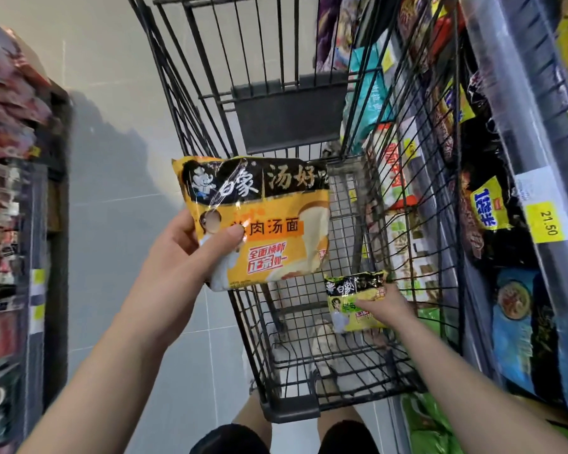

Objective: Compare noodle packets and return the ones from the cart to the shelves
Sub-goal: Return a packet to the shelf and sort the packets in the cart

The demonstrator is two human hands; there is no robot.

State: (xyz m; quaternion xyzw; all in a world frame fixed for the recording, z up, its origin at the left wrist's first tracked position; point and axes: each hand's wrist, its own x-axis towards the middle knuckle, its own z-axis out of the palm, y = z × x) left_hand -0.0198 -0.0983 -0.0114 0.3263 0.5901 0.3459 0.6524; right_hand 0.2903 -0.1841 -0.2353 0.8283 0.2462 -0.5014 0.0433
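Shop aisle [118,198]; left hand [186,253] round orange packet [276,221]; right hand [391,306] round greenish packet [350,301], perhaps inside cart [289,116]

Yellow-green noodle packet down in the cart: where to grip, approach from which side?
Pinch its right edge, thumb on the printed face, fingers behind, as the right hand does on the yellow-green packet. Come down through the open top of the cart: wire walls close off the sides. Flat, soft pack, so an edge pinch likely beats a wrap.
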